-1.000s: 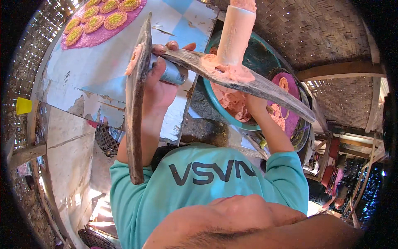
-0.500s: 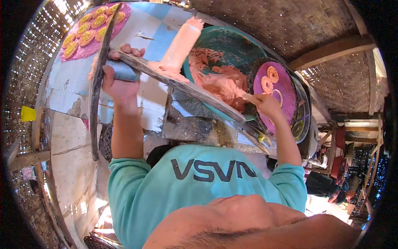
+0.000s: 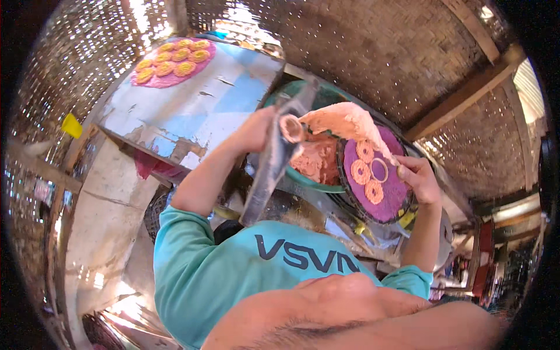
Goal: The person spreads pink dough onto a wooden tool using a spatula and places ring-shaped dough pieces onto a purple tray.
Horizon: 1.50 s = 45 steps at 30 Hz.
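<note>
My left hand (image 3: 258, 130) is wrapped around a wooden press (image 3: 265, 172) with long dusty handles. The press's round tube (image 3: 291, 128) faces me, with pink-orange dough around its mouth. In my right hand (image 3: 421, 179) is the end of a paddle coated with a long, thick lump of dough (image 3: 344, 121). The dough's broad end reaches the tube; whether they touch I cannot tell. Beneath lies a green basin (image 3: 326, 189) holding more dough (image 3: 318, 165). Near my right hand, a round purple sheet (image 3: 389, 207) carries 3 coiled dough rings (image 3: 360, 172) and a thin pale hoop (image 3: 380, 171).
On the blue-and-white tabletop (image 3: 175, 116) at the left, another purple sheet (image 3: 158, 81) bears several yellowish coils (image 3: 164, 68). Woven walls (image 3: 361, 52) and a wooden beam (image 3: 466, 93) stand close behind the basin. A yellow cup-like thing (image 3: 72, 126) hangs at far left.
My left hand has brought the press rightward and turned it, so the tube's end now faces me. My right hand has raised the dough-coated paddle out of the basin toward it. The whole view has shifted.
</note>
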Tool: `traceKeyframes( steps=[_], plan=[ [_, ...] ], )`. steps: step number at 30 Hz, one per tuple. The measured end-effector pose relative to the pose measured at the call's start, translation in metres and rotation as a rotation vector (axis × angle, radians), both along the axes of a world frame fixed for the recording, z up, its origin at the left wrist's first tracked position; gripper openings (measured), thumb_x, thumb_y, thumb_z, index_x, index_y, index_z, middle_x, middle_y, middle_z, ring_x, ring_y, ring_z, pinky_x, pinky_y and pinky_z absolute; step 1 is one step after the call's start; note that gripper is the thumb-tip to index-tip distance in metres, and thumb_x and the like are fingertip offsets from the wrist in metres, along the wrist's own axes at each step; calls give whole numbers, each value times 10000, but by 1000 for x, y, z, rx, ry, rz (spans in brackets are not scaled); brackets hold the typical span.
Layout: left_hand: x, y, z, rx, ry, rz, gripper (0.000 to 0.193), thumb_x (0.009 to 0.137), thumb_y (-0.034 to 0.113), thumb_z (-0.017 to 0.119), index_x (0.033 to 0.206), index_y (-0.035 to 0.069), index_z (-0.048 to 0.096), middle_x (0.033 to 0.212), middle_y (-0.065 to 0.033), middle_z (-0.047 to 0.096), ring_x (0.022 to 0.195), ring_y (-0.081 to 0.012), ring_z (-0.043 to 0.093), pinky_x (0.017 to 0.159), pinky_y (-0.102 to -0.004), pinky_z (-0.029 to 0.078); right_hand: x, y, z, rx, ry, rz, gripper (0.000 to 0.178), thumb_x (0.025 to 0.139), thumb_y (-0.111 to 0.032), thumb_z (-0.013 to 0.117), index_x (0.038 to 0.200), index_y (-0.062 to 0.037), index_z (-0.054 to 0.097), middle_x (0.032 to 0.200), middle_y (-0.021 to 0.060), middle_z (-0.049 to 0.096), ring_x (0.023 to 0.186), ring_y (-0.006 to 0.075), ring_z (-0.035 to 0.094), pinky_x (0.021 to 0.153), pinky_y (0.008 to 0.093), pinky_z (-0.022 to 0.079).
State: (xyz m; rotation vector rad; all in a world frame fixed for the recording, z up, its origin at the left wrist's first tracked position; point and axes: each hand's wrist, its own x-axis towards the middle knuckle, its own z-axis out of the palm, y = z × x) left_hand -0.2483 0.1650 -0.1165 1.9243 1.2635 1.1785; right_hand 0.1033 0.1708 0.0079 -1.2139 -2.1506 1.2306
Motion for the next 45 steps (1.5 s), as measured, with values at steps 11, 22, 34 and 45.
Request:
traceKeyframes(
  steps=[11,22,34,45],
  plan=[
    [72,-20,31,103,481,23,543,626,340,653,1089,88,524,1001,-180,533,934,-338,523,807,-386,411,-18,-17,58,1445,-507,304,186,642,-189,593,818,-135,616,632,26,471,636,185,507,571,337,376],
    [104,-13,34,18,353,207,434,628,302,674,967,46,589,959,-169,589,904,-321,557,788,-382,425,-17,-41,-1,1822,-565,314,277,692,-148,569,965,-109,594,740,-26,493,633,114,484,537,247,370],
    [89,-9,25,68,186,393,389,662,271,651,973,46,589,918,-147,605,857,-277,583,761,-351,443,38,-12,25,1561,-274,-22,316,583,-225,708,881,-158,629,585,15,471,523,195,502,476,309,398],
    [121,-31,35,297,399,418,390,632,323,652,969,131,614,994,-135,535,903,-309,537,785,-388,438,11,-10,38,1486,-359,323,238,637,-198,631,865,-142,592,600,13,455,571,193,510,499,323,394]
  ],
)
